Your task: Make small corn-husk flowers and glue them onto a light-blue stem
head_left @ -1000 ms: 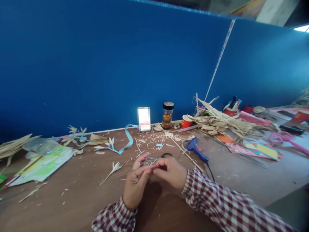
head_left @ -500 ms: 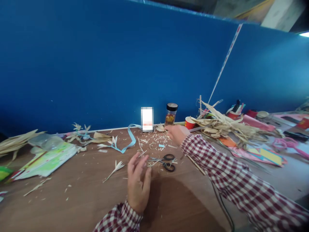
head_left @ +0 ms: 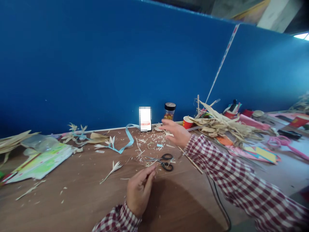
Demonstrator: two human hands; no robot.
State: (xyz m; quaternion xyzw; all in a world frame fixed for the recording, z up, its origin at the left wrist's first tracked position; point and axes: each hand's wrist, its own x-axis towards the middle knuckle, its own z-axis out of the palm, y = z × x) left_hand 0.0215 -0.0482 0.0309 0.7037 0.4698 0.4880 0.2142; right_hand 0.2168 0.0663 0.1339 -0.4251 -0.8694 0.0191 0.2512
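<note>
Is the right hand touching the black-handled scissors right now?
Apart. In the head view the right hand is well beyond the scissors, bare table between them.

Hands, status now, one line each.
Left hand: fingers pinched together; anything held cannot be told.
Right hand: open, reaching over straw scraps, holding nothing visible.

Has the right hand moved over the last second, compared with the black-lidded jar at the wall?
Yes. The right hand has left the left hand and reached up toward the jar.
</note>
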